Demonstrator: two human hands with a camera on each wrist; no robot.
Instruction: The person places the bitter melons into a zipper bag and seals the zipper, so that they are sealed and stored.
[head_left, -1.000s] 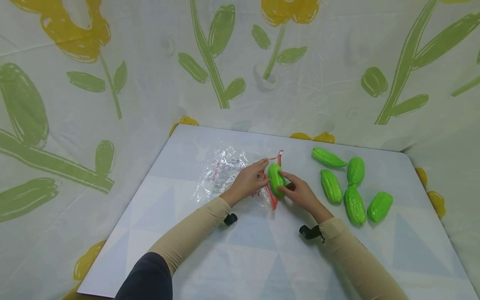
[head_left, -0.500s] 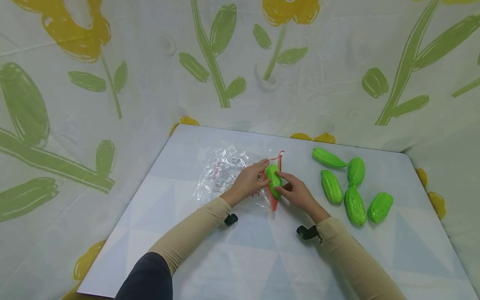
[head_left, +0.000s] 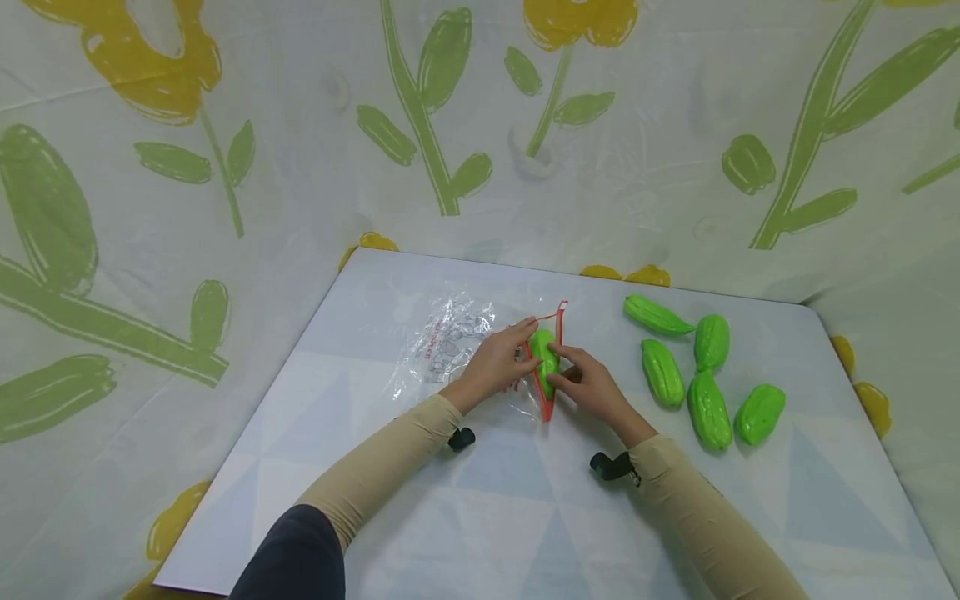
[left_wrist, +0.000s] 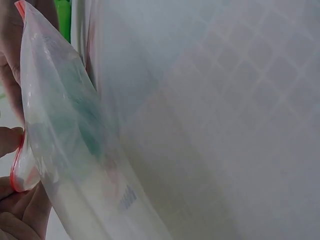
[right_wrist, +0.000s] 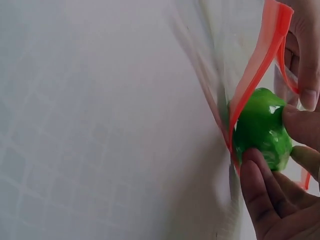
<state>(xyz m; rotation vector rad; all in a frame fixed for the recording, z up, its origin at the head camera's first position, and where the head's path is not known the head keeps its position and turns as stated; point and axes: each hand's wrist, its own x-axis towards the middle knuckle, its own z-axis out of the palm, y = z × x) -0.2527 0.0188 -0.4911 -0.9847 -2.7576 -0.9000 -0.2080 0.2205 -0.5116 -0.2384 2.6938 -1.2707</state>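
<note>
My left hand [head_left: 491, 365] pinches the red-edged mouth of a clear plastic zip bag [head_left: 450, 333], which spreads out to the left on the table. My right hand [head_left: 592, 385] grips a shiny green ribbed gourd [head_left: 544, 354] between thumb and fingers. In the right wrist view, the gourd [right_wrist: 262, 130] sits between the red zip strips, partly inside the opening, with right fingertips [right_wrist: 257, 187] on its side. The left wrist view has the bag's clear film [left_wrist: 65, 150] in front, with fingers at its red edge and a green patch blurred through it.
Several similar green gourds lie on the right of the table: one at the back [head_left: 657, 316], one nearer my hand [head_left: 663, 374], one far right [head_left: 761, 414]. A patterned white cloth [head_left: 300, 125] hangs behind the white table [head_left: 487, 533].
My right hand has moved slightly left, carrying the gourd further into the bag's mouth. The left hand stays in about the same place at the bag's edge.
</note>
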